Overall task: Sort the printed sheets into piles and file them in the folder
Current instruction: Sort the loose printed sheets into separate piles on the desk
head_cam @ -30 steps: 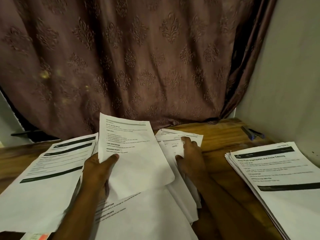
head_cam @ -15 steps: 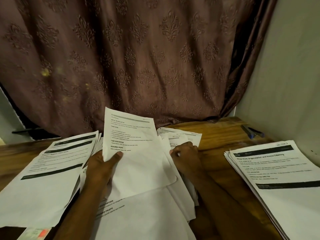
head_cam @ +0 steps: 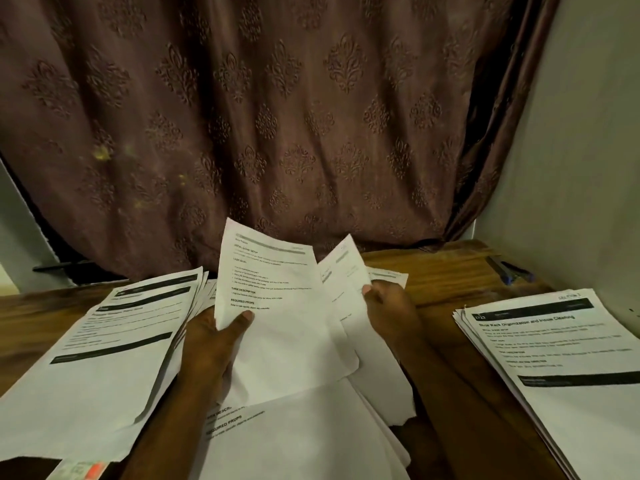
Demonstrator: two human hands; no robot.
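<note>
Head view: left hand (head_cam: 211, 344) pinches an upright sheet (head_cam: 277, 317), long axis vertical; right hand (head_cam: 389, 308) grips another sheet (head_cam: 341, 271).

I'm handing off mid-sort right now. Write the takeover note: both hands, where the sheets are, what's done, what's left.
Left hand: grips the raised sheet, thumb on its printed face.
Right hand: fingers curled on the edge of a second sheet, lifted off the middle stack.
Piles: left pile and right pile lie on the wooden table, one on each side of the hands. A blue pen lies at the far right.
Done: two piles started.
Left: sort the two held sheets and the middle stack, then file. No folder is clearly in view.
</note>
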